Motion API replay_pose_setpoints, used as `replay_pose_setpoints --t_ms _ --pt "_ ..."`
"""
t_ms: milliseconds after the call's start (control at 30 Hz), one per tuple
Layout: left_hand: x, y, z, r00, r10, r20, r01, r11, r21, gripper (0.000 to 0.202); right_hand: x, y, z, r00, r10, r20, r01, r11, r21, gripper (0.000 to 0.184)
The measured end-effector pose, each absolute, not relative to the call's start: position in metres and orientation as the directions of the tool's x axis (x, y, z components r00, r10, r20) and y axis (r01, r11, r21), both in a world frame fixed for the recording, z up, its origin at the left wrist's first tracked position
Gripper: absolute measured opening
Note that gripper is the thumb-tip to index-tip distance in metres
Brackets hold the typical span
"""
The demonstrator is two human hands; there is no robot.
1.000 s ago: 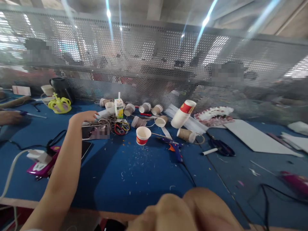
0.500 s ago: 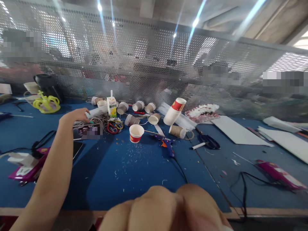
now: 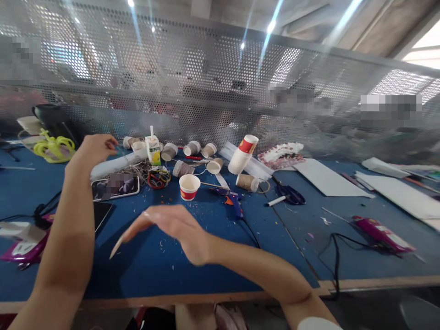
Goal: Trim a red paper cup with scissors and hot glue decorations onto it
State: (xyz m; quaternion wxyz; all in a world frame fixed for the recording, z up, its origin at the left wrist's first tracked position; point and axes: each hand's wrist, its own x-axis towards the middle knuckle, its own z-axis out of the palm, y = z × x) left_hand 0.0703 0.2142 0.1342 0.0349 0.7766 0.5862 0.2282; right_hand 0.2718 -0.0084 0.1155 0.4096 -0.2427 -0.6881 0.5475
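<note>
My left hand (image 3: 92,147) is stretched far forward over the left of the blue table (image 3: 192,261). Its fingers are pinched on something thin that I cannot make out, just above a white paper roll (image 3: 117,164) and a phone (image 3: 115,185). My right hand (image 3: 168,224) hovers low over the table's middle with fingers stretched out and holds nothing; it is motion-blurred. A red-and-white paper cup (image 3: 189,186) stands just beyond it, and a blue glue gun (image 3: 232,201) lies to the cup's right.
A juice box (image 3: 153,149), a tangle of rubber bands (image 3: 156,176), several brown-wrapped cups and a cup stack (image 3: 243,153) crowd the back. Scissors (image 3: 291,195), a marker (image 3: 275,200), white boards (image 3: 330,178) and a purple tool (image 3: 378,228) lie right. A perforated metal screen (image 3: 220,91) closes the far side.
My right hand swung out from close under the camera to over the table's middle, fingers spread. My left hand lifted slightly off the roll. The view shifted right.
</note>
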Motion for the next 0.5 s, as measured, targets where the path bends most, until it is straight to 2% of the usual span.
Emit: replay_pose_setpoints --t_ms 33,67,133,200,267,333,367,433,500 --pt "0.074 0.209 0.141 0.183 0.887 0.423 0.877 -0.342 0.338 0.012 0.276 0.000 0.115 -0.487 0.828 0.278 -0.097 0.265 -0.959 0.032" --pt "0.078 0.203 0.147 0.151 0.836 0.527 0.859 -0.375 0.349 0.015 0.281 0.010 0.115 -0.394 0.885 0.248 -0.012 0.265 -0.964 0.023" --pt "0.090 0.190 0.160 0.125 0.722 0.681 0.815 -0.466 0.344 0.018 0.295 0.033 0.117 -0.188 0.958 0.217 0.282 0.264 -0.922 0.020" --pt "0.106 0.172 0.169 0.172 0.612 0.772 0.754 -0.586 0.297 0.020 0.310 0.054 0.122 -0.022 0.939 0.344 0.463 0.315 -0.829 0.033" --pt "0.124 0.153 0.175 0.247 0.518 0.819 0.693 -0.685 0.224 0.021 0.320 0.069 0.129 -0.033 0.885 0.464 0.539 0.407 -0.737 0.059" --pt "0.141 0.135 0.175 0.302 0.427 0.853 0.636 -0.757 0.153 0.020 0.326 0.078 0.135 -0.101 0.871 0.481 0.495 0.463 -0.735 0.074" --pt "0.149 0.127 0.174 0.337 0.327 0.883 0.564 -0.821 0.089 0.021 0.327 0.079 0.137 -0.138 0.873 0.468 0.440 0.478 -0.760 0.072" --pt "0.160 0.116 0.171 0.385 0.181 0.905 0.456 -0.890 -0.016 0.024 0.327 0.080 0.139 -0.223 0.888 0.402 0.304 0.455 -0.837 0.054" --pt "0.165 0.111 0.168 0.405 0.100 0.909 0.420 -0.903 -0.087 0.024 0.329 0.078 0.141 -0.317 0.899 0.301 0.184 0.370 -0.911 0.029"
